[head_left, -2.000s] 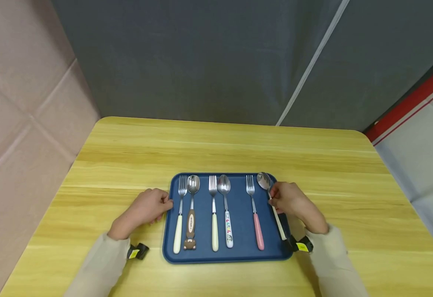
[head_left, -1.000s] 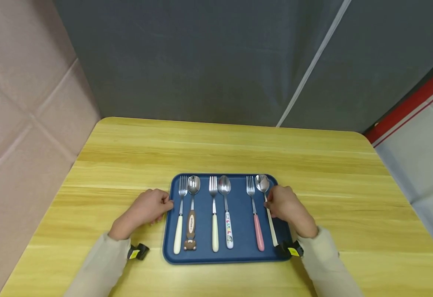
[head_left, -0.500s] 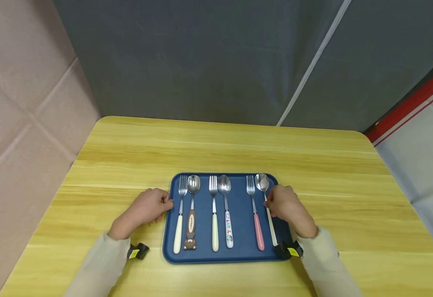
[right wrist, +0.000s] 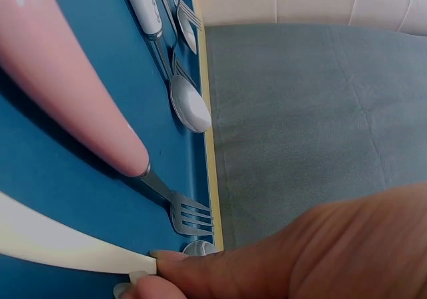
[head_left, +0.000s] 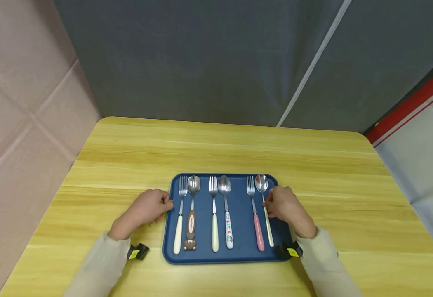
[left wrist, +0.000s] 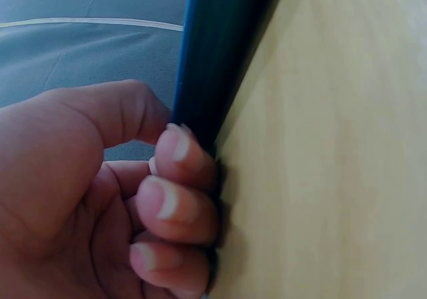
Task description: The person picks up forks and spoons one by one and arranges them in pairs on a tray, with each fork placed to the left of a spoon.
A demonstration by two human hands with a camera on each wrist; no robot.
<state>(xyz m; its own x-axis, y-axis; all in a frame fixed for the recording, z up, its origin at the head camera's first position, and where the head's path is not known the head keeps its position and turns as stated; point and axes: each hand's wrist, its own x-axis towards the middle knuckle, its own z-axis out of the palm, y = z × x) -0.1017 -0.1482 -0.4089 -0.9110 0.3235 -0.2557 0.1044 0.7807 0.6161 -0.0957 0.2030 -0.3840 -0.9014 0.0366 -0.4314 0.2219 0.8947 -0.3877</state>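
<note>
A blue tray [head_left: 238,255] lies on the table with forks and spoons in a row. My right hand [head_left: 287,208] pinches a spoon with a cream handle [head_left: 268,231] at the tray's right side; in the right wrist view, thumb and fingertips meet at the end of its handle [right wrist: 73,242]. Close to its left lies a fork with a pink handle [head_left: 258,233]. My left hand [head_left: 147,207] holds the tray's left rim, thumb at the top and fingers curled at the outer side, as the left wrist view shows the rim [left wrist: 213,52] between them.
On the tray's left half are two forks with cream handles [head_left: 177,235] [head_left: 215,233], a spoon with a brown bear handle [head_left: 190,225] and a spoon with a patterned handle [head_left: 229,231]. The wooden table [head_left: 216,148] ends at a dark grey curtain-like backdrop [head_left: 187,62].
My right hand has moved left with the cream-handled spoon, which has swung from slanting over the tray's edge to lying nearly parallel with the pink fork. My left hand has stayed put.
</note>
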